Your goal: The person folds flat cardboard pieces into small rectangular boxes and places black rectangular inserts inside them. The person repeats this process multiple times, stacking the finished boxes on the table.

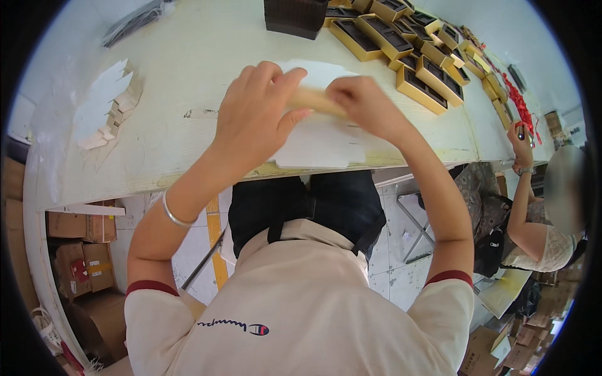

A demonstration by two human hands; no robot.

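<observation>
My left hand [260,113] is over the table, its thumb and index finger apart. One end of a pale gold strip-like piece [315,102] lies between them, and I cannot tell whether they grip it. My right hand [371,108] is closed, fingers curled at the strip's other end. Motion smears the strip and the right fingertips, so its exact kind is unclear. Beneath both hands lies a flat white card sheet [320,145] with cut edges, reaching the table's near edge.
Gold boxes with dark inserts [433,78] are heaped at the back right, beside a dark brown box [296,15]. Folded white cards [108,106] stand at left. A co-worker's hand [520,143] is near red ribbons [519,100] at right. Cardboard cartons [81,266] sit under the table.
</observation>
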